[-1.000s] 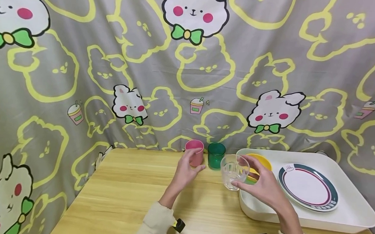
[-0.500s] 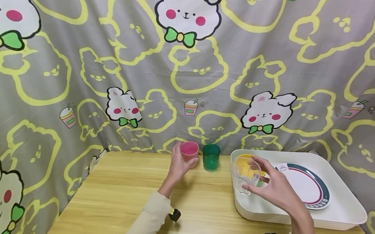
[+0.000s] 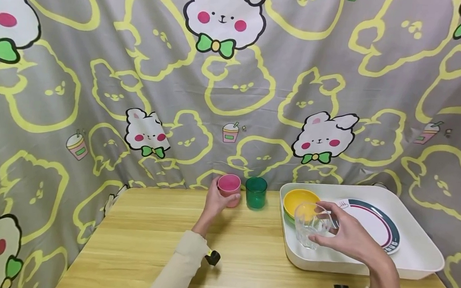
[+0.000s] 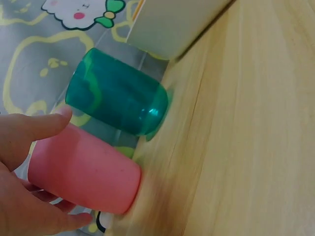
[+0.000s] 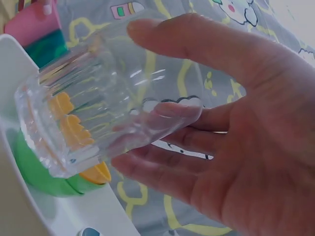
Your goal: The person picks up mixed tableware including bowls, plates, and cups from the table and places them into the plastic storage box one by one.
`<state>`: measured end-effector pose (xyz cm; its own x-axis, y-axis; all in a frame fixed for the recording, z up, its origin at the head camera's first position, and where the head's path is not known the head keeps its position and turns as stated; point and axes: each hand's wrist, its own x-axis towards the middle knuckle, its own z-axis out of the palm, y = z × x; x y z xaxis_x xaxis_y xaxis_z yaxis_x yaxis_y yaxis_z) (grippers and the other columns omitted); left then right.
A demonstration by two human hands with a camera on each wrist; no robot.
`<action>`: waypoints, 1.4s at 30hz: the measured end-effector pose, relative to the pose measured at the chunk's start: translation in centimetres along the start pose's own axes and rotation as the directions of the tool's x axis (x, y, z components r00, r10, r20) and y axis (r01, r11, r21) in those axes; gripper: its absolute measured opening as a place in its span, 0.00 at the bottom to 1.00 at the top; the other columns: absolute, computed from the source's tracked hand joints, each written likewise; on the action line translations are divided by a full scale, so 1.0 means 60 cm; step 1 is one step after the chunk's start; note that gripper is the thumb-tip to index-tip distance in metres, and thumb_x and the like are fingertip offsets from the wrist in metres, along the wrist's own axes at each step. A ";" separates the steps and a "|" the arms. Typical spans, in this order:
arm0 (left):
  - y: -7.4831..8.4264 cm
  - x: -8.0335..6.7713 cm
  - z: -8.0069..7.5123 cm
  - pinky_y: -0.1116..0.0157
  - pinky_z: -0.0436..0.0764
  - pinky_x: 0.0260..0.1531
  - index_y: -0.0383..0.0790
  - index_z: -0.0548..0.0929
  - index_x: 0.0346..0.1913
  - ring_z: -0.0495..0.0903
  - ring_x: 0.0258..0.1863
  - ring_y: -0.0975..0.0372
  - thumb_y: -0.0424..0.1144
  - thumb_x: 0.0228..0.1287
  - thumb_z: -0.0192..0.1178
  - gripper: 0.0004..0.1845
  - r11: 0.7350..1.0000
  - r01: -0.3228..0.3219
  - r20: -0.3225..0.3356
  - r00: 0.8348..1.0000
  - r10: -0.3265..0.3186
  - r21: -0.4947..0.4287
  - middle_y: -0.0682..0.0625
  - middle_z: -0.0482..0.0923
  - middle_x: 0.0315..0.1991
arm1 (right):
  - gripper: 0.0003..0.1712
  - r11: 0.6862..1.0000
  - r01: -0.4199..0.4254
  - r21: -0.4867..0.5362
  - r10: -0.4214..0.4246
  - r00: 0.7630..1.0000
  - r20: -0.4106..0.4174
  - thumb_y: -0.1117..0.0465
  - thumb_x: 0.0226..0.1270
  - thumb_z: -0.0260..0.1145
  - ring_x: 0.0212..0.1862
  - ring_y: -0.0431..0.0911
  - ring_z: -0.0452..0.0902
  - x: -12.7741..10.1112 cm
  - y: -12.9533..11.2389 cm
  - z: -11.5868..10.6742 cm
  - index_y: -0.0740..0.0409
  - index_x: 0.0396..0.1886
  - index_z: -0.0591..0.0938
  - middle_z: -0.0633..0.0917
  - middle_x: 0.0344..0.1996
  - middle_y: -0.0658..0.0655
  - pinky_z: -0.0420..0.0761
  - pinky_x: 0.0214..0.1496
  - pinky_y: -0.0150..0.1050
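Note:
My left hand (image 3: 213,202) grips a pink cup (image 3: 227,192) standing upright at the back of the wooden table, thumb on the near side and fingers round the far side. Right beside it stands a green see-through cup (image 3: 256,195), which nothing touches. My right hand (image 3: 349,237) holds a clear drinking glass (image 5: 118,93) between thumb and fingers, over the left part of a white tray (image 3: 421,257). In the head view the glass overlaps a yellow bowl (image 3: 298,197) in that tray. The glass is fluted near its base.
Under the yellow bowl sits a green bowl (image 5: 42,174). A white plate (image 3: 368,220) with a dark green rim lies in the tray's middle. Behind the wooden table (image 3: 137,244) hangs a grey patterned curtain (image 3: 253,92), close to the cups.
My right hand has carried the clear glass rightward from over the table to over the tray. My left hand has closed round the pink cup. The head view has shifted slightly.

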<state>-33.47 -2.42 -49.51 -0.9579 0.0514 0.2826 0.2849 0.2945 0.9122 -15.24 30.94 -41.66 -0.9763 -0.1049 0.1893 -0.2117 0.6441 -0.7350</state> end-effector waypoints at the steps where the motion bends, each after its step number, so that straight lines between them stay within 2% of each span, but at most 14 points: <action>1: -0.001 0.002 -0.002 0.44 0.75 0.65 0.24 0.64 0.71 0.74 0.63 0.40 0.31 0.51 0.80 0.47 1.000 0.022 0.002 1.000 -0.022 -0.007 0.30 0.73 0.62 | 0.51 1.000 0.002 0.009 -0.002 1.000 0.012 0.52 0.51 0.85 0.58 0.59 0.80 0.000 0.002 0.001 0.64 0.69 0.70 0.82 0.59 0.64 0.87 0.49 0.46; 5: -0.002 0.004 -0.008 0.45 0.74 0.66 0.27 0.66 0.70 0.74 0.64 0.41 0.29 0.53 0.77 0.43 0.997 0.072 -0.011 0.997 -0.072 0.013 0.31 0.74 0.63 | 0.50 1.000 0.000 0.015 -0.001 0.998 0.068 0.53 0.51 0.84 0.60 0.61 0.78 0.004 0.009 0.005 0.66 0.69 0.69 0.81 0.60 0.65 0.87 0.47 0.41; 10: -0.001 0.005 -0.013 0.46 0.74 0.67 0.27 0.67 0.70 0.73 0.65 0.42 0.28 0.54 0.76 0.41 0.997 0.078 -0.013 0.997 -0.078 0.023 0.31 0.74 0.63 | 0.50 1.000 -0.004 -0.016 0.006 0.993 0.118 0.54 0.50 0.84 0.61 0.63 0.77 0.007 0.017 0.011 0.68 0.68 0.68 0.82 0.59 0.65 0.85 0.49 0.41; 14: 0.002 0.004 -0.015 0.46 0.74 0.67 0.27 0.67 0.70 0.73 0.65 0.41 0.28 0.55 0.76 0.41 0.996 0.083 -0.003 0.997 -0.083 0.008 0.31 0.74 0.63 | 0.51 0.999 -0.002 -0.043 0.008 0.992 0.127 0.54 0.48 0.84 0.61 0.64 0.77 0.008 0.022 0.015 0.68 0.67 0.69 0.83 0.57 0.65 0.84 0.51 0.44; 19: 0.003 0.003 -0.017 0.45 0.74 0.66 0.25 0.67 0.69 0.73 0.65 0.40 0.27 0.54 0.76 0.41 0.997 0.078 0.011 0.997 -0.078 -0.012 0.30 0.74 0.63 | 0.51 0.999 -0.022 -0.034 0.026 0.990 0.137 0.53 0.47 0.85 0.61 0.65 0.77 0.011 0.025 0.019 0.69 0.66 0.70 0.84 0.57 0.65 0.85 0.49 0.41; 22: 0.002 0.003 -0.018 0.45 0.73 0.67 0.25 0.67 0.70 0.72 0.66 0.40 0.27 0.54 0.76 0.41 0.996 0.082 0.023 0.996 -0.082 -0.035 0.30 0.73 0.63 | 0.51 0.999 -0.043 -0.031 0.047 0.989 0.143 0.53 0.46 0.86 0.62 0.65 0.77 0.012 0.025 0.020 0.68 0.66 0.70 0.84 0.57 0.65 0.85 0.51 0.45; 26: 0.002 0.002 -0.019 0.45 0.73 0.67 0.24 0.67 0.70 0.71 0.66 0.40 0.26 0.55 0.76 0.41 0.996 0.080 0.034 0.996 -0.079 -0.048 0.30 0.73 0.64 | 0.52 0.997 -0.075 -0.024 0.078 0.984 0.160 0.55 0.45 0.87 0.62 0.67 0.75 0.014 0.025 0.021 0.68 0.66 0.70 0.83 0.58 0.66 0.83 0.56 0.57; 29: 0.003 0.000 -0.021 0.45 0.74 0.67 0.24 0.67 0.70 0.71 0.66 0.39 0.26 0.55 0.75 0.41 0.995 0.082 0.043 0.996 -0.080 -0.052 0.30 0.72 0.64 | 0.53 0.995 -0.102 -0.018 0.104 0.981 0.166 0.55 0.43 0.88 0.61 0.66 0.75 0.016 0.026 0.024 0.68 0.66 0.70 0.82 0.58 0.66 0.80 0.59 0.62; 36: 0.005 -0.006 -0.024 0.45 0.76 0.65 0.26 0.67 0.70 0.72 0.64 0.40 0.26 0.55 0.75 0.40 0.992 0.104 0.056 0.993 -0.100 -0.067 0.31 0.73 0.63 | 0.55 0.992 -0.113 -0.050 0.120 0.980 0.159 0.54 0.37 0.90 0.58 0.62 0.75 0.019 0.031 0.035 0.70 0.64 0.71 0.79 0.57 0.66 0.75 0.62 0.66; 42: 0.008 -0.010 -0.029 0.46 0.76 0.64 0.27 0.68 0.70 0.73 0.63 0.40 0.27 0.55 0.75 0.40 0.990 0.113 0.070 0.992 -0.107 -0.083 0.31 0.73 0.63 | 0.56 0.985 -0.164 -0.046 0.169 0.970 0.177 0.55 0.37 0.90 0.58 0.61 0.73 0.015 0.037 0.039 0.70 0.65 0.71 0.78 0.58 0.66 0.72 0.65 0.68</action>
<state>-32.71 -3.98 -48.71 -0.9831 0.0864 0.1616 0.1769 0.2183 0.9597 -16.67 30.52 -44.66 -0.9903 -0.1270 -0.0561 -0.0469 0.6865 -0.7256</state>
